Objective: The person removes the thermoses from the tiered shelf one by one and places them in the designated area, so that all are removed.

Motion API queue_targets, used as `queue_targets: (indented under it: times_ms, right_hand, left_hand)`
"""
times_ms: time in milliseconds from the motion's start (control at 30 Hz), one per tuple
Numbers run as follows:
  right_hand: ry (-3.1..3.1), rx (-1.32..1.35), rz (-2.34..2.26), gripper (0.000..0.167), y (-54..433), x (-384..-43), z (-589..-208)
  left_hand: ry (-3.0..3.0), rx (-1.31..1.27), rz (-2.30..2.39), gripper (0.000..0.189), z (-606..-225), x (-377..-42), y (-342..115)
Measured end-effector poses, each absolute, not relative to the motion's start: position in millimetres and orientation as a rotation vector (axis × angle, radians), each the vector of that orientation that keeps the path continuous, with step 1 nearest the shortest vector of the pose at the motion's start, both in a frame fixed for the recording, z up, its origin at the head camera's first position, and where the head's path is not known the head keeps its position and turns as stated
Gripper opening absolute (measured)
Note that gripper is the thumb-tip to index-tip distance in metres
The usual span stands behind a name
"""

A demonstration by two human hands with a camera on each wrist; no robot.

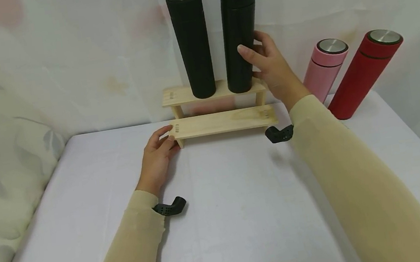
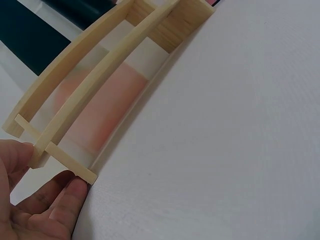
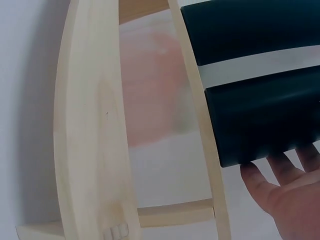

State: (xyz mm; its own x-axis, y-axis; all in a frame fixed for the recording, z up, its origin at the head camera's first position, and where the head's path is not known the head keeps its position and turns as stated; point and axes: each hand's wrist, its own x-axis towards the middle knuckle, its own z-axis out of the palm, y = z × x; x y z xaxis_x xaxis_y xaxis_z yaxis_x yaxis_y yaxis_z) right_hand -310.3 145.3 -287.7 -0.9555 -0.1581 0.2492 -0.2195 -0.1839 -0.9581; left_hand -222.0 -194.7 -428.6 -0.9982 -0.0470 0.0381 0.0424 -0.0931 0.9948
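A two-step wooden stand (image 1: pixel 222 122) is on the table, two black thermos bottles upright on its upper step. The left thermos (image 1: pixel 193 48) has a silver lid top; the right thermos (image 1: pixel 239 41) is black all over. My right hand (image 1: pixel 273 68) holds the right thermos low on its body, thumb in front and fingers around its right side. In the right wrist view its fingertips (image 3: pixel 252 172) lie along the thermos near the base. At the stand's left end, my left hand (image 1: pixel 157 156) grips the lower step, with fingers by the leg (image 2: pixel 72 162).
Right of the stand, behind my right forearm, are a pink thermos (image 1: pixel 325 65) and a taller red thermos (image 1: pixel 365 73), both with silver lid tops. A white cloth covers the table (image 1: pixel 238 216). Patterned curtain fabric (image 1: pixel 82 55) hangs close behind the stand.
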Motion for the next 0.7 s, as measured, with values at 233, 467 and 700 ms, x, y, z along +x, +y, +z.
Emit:
queue_targets:
  times_ms: [233, 467, 700]
  right_hand:
    - [-2.033, 0.437, 2.285, 0.079, 144.5, -310.7, -287.6]
    - [-2.113, 0.448, 2.099, 0.098, 143.4, -312.8, -288.9]
    - [-2.158, 0.429, 2.001, 0.102, 142.6, -313.9, -289.0]
  left_hand:
    - [-2.081, 0.015, -2.279, 0.040, -428.2, -222.1, -194.2]
    - [-2.084, 0.015, -2.280, 0.040, -427.9, -221.4, -194.4]
    - [-2.098, 0.031, -2.277, 0.040, -428.1, -221.9, -194.5]
